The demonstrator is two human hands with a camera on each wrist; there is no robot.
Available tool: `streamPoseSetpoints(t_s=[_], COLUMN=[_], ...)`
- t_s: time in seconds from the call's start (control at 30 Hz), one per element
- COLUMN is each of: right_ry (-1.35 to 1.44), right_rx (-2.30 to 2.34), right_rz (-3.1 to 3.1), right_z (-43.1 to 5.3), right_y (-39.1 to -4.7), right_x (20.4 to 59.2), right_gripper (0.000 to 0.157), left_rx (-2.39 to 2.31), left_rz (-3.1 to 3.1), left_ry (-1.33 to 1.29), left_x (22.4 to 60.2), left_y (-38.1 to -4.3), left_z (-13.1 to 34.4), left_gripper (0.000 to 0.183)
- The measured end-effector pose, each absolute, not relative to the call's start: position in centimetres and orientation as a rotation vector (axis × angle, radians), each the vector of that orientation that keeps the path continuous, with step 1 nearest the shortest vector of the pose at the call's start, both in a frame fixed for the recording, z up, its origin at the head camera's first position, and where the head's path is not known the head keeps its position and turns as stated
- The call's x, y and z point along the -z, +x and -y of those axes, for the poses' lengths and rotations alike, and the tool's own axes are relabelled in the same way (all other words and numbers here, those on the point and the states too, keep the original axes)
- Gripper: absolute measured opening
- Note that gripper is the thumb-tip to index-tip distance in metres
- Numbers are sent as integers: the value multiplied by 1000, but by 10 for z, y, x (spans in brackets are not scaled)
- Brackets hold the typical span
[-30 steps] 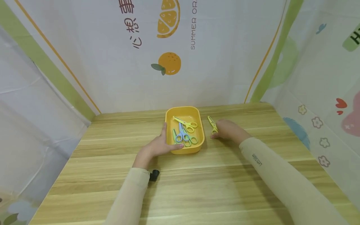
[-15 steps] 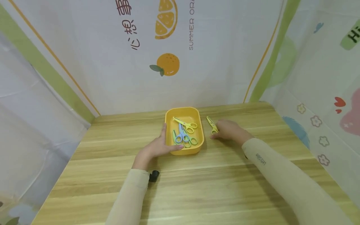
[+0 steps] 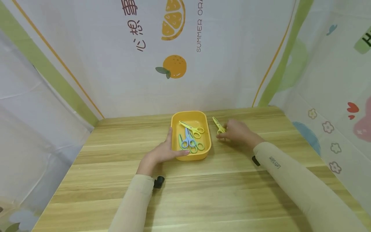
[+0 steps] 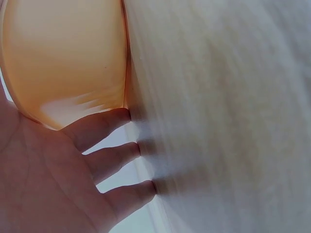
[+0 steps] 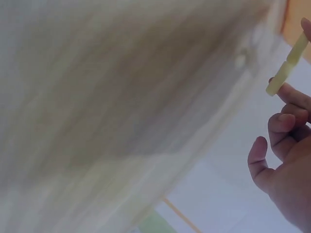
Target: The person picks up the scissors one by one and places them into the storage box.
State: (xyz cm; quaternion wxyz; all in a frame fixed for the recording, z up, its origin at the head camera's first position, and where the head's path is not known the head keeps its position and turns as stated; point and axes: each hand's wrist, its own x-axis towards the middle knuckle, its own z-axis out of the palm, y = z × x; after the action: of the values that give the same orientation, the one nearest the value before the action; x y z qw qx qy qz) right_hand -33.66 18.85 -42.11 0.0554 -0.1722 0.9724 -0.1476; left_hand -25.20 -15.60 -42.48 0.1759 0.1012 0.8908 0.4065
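Note:
A yellow plastic tray (image 3: 191, 158) stands near the back of the table. In it lie yellow scissors (image 3: 192, 128), blue scissors (image 3: 187, 138) and green scissors (image 3: 200, 146), partly overlapping. My left hand (image 3: 160, 151) rests against the tray's near left corner, thumb along the front and fingers along the left side. Its fingers look straight and spread in the left wrist view. To the right of the tray, my right hand (image 3: 236, 131) pinches another pair of yellow scissors (image 3: 218, 124) by the handles. The right wrist view shows those handles (image 5: 287, 65) between thumb and a finger, above the table.
The wooden table (image 3: 197, 196) reaches back to a white curtain (image 3: 220, 80) printed with oranges. More printed cloth (image 3: 327, 96) hangs along the right side. A black wrist device (image 3: 158, 182) sits at the left cuff.
My right hand has moved slightly away from me with the yellow scissors, which appear to have risen a little. My left hand and the tray have kept their places.

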Motion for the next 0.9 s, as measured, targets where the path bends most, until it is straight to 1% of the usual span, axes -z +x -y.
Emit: streamPoseSetpoints(t_s=[0.17,0.33,0.4,0.57,0.63,0.77,0.9], right_ry=[-554,-595,-612,-645,-653,-687,-768], right_rx=[449,444,455,439,423,366,281], right_rz=[-3021,-3047,-3045,-3037,-3025,-3001,-2993], right_z=[-183,-175,-170,-158,-154,-144,-132], right_y=[-340,-338,-334,-326,-324,-318,-312], right_x=[408,393,386,370,366,359,352], right_gripper=[43,45,47,66,67,66,55], left_rx=[-1141,-1160,-1173,-1185,-1179,-1168,-1168], left_rz=[-2533,-2522,-2513,-2507,-2508,-2507,-2504], left_ry=[276,287,296,296,292,285,292], left_x=[424,425,425,425,424,424,424], left_y=[-252,-253,-253,-252,-252,-252,-252], left_z=[156,156,156,156,156,156,157], left_gripper=[146,146,146,145,145,146,146])
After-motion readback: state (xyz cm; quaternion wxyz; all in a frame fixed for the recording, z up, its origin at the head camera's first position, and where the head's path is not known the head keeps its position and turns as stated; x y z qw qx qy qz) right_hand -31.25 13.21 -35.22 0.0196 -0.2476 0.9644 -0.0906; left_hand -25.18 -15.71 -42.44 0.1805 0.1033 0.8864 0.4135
